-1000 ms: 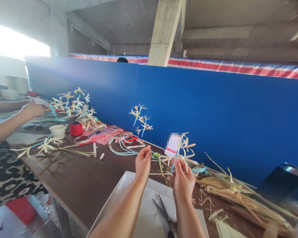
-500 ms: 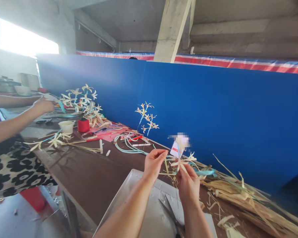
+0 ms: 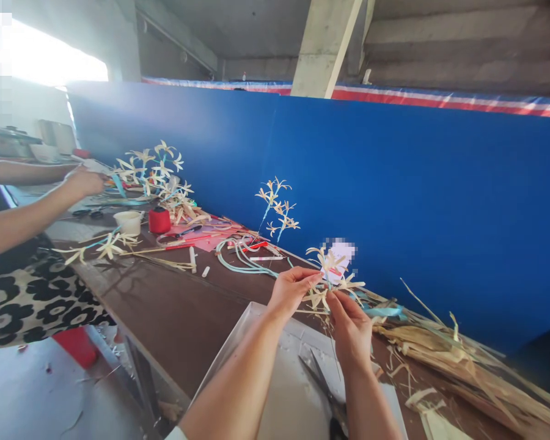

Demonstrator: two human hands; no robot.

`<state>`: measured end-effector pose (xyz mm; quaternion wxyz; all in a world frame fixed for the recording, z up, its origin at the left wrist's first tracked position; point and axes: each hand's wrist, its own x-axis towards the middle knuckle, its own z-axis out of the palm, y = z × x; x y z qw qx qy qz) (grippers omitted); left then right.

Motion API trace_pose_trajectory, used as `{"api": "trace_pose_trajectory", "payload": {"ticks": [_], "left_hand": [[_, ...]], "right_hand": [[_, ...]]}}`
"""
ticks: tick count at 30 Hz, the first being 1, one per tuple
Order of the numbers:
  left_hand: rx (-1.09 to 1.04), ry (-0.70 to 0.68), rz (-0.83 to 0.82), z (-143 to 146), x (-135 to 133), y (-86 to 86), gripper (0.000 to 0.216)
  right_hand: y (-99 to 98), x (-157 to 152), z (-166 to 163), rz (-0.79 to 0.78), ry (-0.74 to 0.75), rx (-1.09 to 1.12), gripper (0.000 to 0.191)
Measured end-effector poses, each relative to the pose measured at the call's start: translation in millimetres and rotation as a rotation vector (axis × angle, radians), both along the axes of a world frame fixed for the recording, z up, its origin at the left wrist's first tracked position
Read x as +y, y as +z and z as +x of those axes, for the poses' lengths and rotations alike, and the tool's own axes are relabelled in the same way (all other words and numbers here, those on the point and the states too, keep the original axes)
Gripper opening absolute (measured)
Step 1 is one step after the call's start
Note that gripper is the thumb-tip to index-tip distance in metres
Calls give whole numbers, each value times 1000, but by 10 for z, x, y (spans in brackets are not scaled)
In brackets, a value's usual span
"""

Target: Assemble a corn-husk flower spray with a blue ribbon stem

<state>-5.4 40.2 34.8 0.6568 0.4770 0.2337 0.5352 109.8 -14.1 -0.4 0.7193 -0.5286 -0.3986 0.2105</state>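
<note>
While the right hand (image 3: 352, 324) pinches the flower spray (image 3: 329, 282) near the far end of the tray (image 3: 291, 391), its long axis rising roughly upright from those fingers, the left hand (image 3: 293, 293) adjoins it, fingertips together, any grip indeterminable.

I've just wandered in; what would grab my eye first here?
Probably the big blue partition, running along the far side of the brown table. Next, near the middle, the pale flower spray pinched in the right hand, with the left hand close beside it. Farther left, a bright red spool stands beside a whitish cup.
</note>
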Motion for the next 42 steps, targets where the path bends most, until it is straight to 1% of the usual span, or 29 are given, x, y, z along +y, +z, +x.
{"api": "trace_pose_trajectory", "payload": {"ticks": [4, 8, 11, 15, 17, 21, 27, 30, 32, 35, 37, 39, 42], "left_hand": [[19, -54, -7, -36, 20, 13, 41], [86, -85, -13, -59, 88, -32, 43], [160, -79, 33, -78, 138, -78, 42], [219, -120, 83, -107, 150, -84, 42], [226, -120, 105, -118, 136, -63, 41], [231, -73, 116, -131, 122, -25, 40], [201, -105, 102, -144, 133, 7, 36], [159, -114, 100, -156, 123, 29, 32], [112, -159, 93, -173, 115, 38, 31], [40, -274, 65, -206, 93, 49, 33], [39, -326, 64, -220, 69, 58, 32], [74, -314, 94, -219, 41, 67, 32], [110, -225, 126, -188, 4, 82, 29]], "right_hand": [[-14, 6, 22, -16, 20, -42, 36], [-10, -3, 27, -45, 25, -111, 34], [-10, -3, 25, -82, 17, -110, 35], [10, -3, 17, -62, -28, -143, 32], [29, -11, 9, -41, -45, -179, 31], [57, -29, -6, -24, -82, -298, 29], [90, -54, -19, 8, -161, -504, 26], [114, -74, -21, 15, -196, -568, 23], [134, -89, -20, 36, -211, -605, 20], [164, -105, -11, 86, -247, -696, 17], [177, -107, -2, 120, -283, -751, 17], [182, -102, 2, 157, -321, -791, 16], [178, -94, -5, 192, -342, -858, 15]]}}
